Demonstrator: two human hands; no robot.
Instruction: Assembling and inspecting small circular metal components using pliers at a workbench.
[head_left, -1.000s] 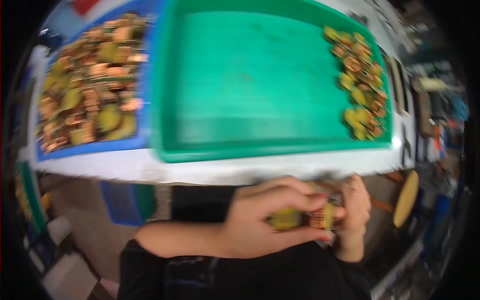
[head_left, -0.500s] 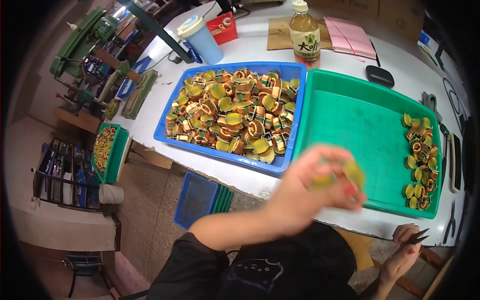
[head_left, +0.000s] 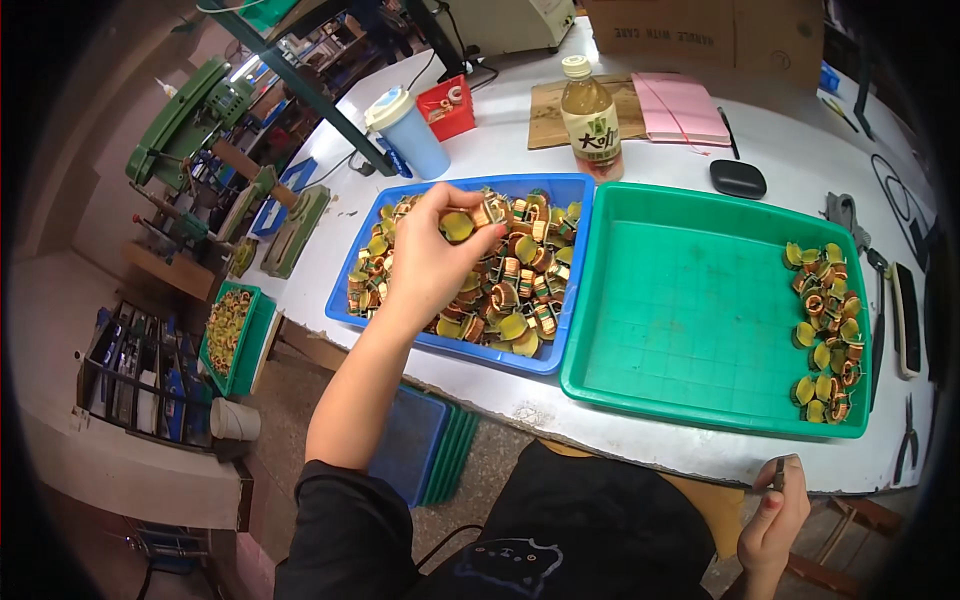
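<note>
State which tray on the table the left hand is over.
The blue tray, heaped with copper coils: the left hand is above it. The green tray beside it has coils only along its right side, no hand above.

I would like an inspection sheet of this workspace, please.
Surface: white tabletop, front edge worn.
Parts: copper-wound coils with yellow pieces heaped in the blue tray; more along the right of the green tray.
Clutter: blue cup, bottle, pink notebook, black case, red box, pliers.
Left hand: over the blue tray, gripping at least one coil.
Right hand: by the front edge, holding a dark tool, kind unclear.
Cables: dark cable behind the red box.
Surroundings: green machine at left, cardboard box behind.
</note>
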